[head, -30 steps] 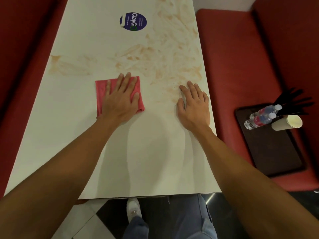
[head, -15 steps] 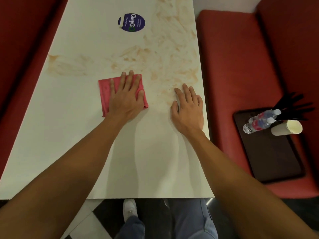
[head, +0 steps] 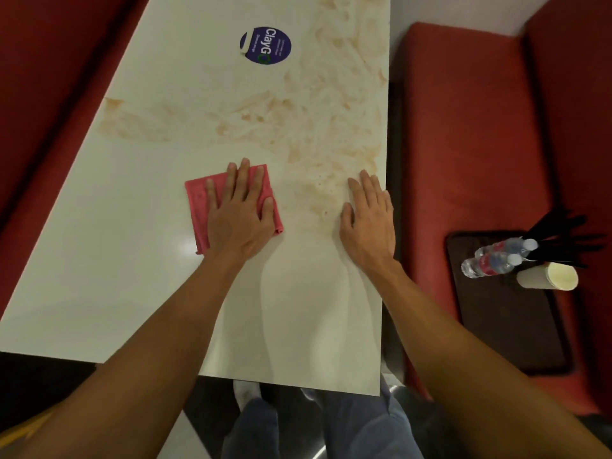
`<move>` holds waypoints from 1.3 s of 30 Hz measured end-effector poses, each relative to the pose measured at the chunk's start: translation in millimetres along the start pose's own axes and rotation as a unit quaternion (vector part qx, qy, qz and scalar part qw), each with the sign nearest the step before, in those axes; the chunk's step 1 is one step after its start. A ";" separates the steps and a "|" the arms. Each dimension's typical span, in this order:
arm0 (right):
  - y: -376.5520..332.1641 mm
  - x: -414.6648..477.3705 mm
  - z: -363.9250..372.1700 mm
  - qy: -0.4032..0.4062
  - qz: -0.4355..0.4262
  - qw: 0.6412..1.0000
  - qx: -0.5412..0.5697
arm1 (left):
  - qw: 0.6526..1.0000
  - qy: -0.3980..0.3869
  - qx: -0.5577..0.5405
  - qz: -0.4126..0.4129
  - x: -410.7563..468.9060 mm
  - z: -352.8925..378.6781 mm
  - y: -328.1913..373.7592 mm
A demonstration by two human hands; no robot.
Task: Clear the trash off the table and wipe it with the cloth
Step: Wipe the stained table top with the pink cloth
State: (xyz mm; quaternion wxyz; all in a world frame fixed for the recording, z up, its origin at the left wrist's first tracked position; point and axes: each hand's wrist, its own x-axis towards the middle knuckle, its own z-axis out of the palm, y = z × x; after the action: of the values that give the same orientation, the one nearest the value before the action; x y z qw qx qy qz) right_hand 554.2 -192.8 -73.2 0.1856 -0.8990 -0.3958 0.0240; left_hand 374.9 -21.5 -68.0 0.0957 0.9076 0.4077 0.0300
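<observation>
A folded pink cloth [head: 197,207] lies on the white table [head: 116,260], near its middle. My left hand [head: 239,217] presses flat on the cloth with straight, spread fingers. My right hand [head: 369,220] rests flat on the bare tabletop near the right edge, fingers straight. Brown smears [head: 324,134] cover the far right half of the table and reach left in a band [head: 132,127] beyond the cloth. The near half looks free of smears.
A round blue sticker [head: 265,45] sits on the far tabletop. Red bench seats flank the table. On the right seat [head: 463,127] a dark tray [head: 510,326] holds two plastic bottles [head: 493,256], a paper cup [head: 549,276] and black cutlery [head: 559,236].
My left hand has slid the cloth to the right and slightly away from me. My right hand has stayed flat near the right edge. The view has shifted.
</observation>
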 end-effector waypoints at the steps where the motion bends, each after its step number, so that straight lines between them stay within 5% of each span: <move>1: 0.0 -0.6 1.4 0.001 0.002 1.000 0.001 | 1.000 -0.004 -0.008 -0.012 3.3 1.2 7.4; 10: -5.8 -2.8 1.2 0.010 0.022 1.000 -0.002 | 0.993 -0.014 0.002 0.116 -57.9 -2.9 -15.2; 17: -7.8 -2.7 2.2 0.013 0.024 1.000 -0.009 | 1.000 0.009 -0.003 0.023 -17.1 1.1 14.2; 23: -7.2 -2.5 2.5 0.016 0.020 1.000 -0.012 | 0.993 -0.002 -0.001 0.122 -55.3 1.2 -4.9; 29: -6.6 -2.1 4.1 0.019 0.017 1.000 -0.016 | 0.999 0.014 0.004 0.040 -13.7 1.7 12.8; 35: -6.0 -1.3 2.1 0.016 0.018 1.000 -0.015 | 0.987 -0.013 0.016 0.158 -58.1 1.0 -10.0; 39: -8.0 -2.5 3.3 0.015 0.019 1.000 -0.018 | 0.997 0.000 0.005 0.071 -27.2 1.4 -6.1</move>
State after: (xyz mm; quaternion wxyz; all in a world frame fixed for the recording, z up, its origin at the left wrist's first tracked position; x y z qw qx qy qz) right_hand 546.3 -188.6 -73.7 0.1745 -0.9101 -0.3759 0.0068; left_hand 352.5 -38.1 -69.9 0.0889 0.9347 0.3424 0.0352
